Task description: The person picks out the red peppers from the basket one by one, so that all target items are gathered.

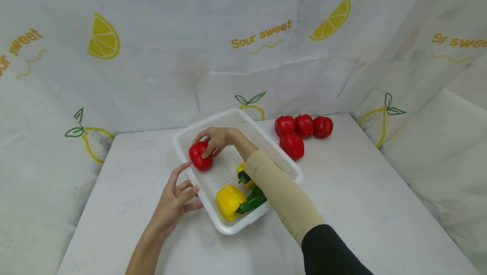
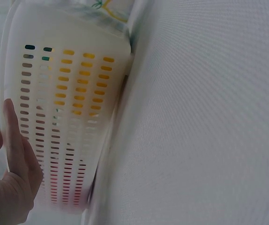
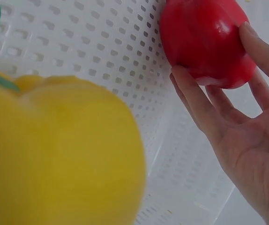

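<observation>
My right hand (image 1: 217, 139) holds a red bell pepper (image 1: 201, 156) over the far left end of a white perforated plastic basket (image 1: 240, 116). In the right wrist view, the fingers and thumb go round the glossy red bell pepper (image 3: 207, 42). The left hand (image 1: 176, 201) rests at the basket's left side with its fingers spread, fingertips right at the rim. In the left wrist view its fingers (image 2: 16, 150) lie along the outer wall. Inside the basket's near end are a yellow bell pepper (image 1: 230, 201), a green pepper (image 1: 255, 201) and another yellow pepper (image 1: 249, 183), partly hidden by the right forearm.
Several red bell peppers (image 1: 292, 145) sit grouped on the white table (image 1: 342, 190), right of the basket near the back edge. A white cloth (image 1: 171, 55) with lemon prints hangs behind and at both sides.
</observation>
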A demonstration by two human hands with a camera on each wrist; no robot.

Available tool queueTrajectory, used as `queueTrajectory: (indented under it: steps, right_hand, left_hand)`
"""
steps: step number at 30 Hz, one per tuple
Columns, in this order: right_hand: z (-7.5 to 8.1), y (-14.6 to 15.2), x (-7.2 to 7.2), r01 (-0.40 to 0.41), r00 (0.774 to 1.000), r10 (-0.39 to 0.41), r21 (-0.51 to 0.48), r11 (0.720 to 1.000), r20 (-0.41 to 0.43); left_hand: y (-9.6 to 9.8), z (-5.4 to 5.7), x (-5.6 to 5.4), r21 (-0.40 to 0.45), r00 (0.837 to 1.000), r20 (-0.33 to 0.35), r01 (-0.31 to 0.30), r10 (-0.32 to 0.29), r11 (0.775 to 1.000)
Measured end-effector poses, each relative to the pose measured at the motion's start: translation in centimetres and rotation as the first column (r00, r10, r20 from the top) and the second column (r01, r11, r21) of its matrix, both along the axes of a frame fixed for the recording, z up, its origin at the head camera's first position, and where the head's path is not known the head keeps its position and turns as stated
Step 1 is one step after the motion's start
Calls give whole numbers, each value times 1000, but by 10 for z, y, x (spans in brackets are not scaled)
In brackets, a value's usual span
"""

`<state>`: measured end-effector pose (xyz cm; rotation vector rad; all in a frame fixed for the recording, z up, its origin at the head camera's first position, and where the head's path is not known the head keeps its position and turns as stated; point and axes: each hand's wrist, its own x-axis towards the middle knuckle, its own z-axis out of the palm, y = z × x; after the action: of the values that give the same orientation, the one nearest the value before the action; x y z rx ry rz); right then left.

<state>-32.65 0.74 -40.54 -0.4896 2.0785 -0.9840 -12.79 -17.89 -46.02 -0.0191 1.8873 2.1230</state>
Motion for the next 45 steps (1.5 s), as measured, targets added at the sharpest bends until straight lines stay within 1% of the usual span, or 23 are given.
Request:
queueTrajectory:
  steps: [4, 10, 15, 21, 26, 34, 45]
  right_hand:
    - [2, 1, 0, -2, 1000, 2, 6, 1000, -10]
    - [6, 3, -2, -2, 1000, 2, 3, 1000, 6]
    - [15, 5, -1, -9, 1000, 9, -2, 1000, -7]
    - [23, 8, -4, -16, 1000, 16, -23, 1000, -15]
    - [31, 10, -7, -34, 999, 33, -32, 999, -18]
    - [49, 18, -7, -68, 996, 65, -56, 996, -67]
    - [63, 28, -10, -99, 990, 89, -85, 992, -112]
  left_hand:
    - [0, 0, 0, -1, 1000, -1, 4, -4, 1000]
    - [0, 0, -1, 3, 1000, 1, 5, -5, 1000]
    - [-1, 0, -1, 2, 1000, -1, 6, -6, 1000]
    - [-1, 0, -1, 6, 1000, -5, 14, -14, 1000]
    - [-1, 0, -1, -1, 1000, -3, 7, -7, 1000]
    - [-1, 0, -1, -2, 1000, -1, 6, -6, 1000]
    - [-1, 0, -2, 9, 1000, -5, 14, -14, 1000]
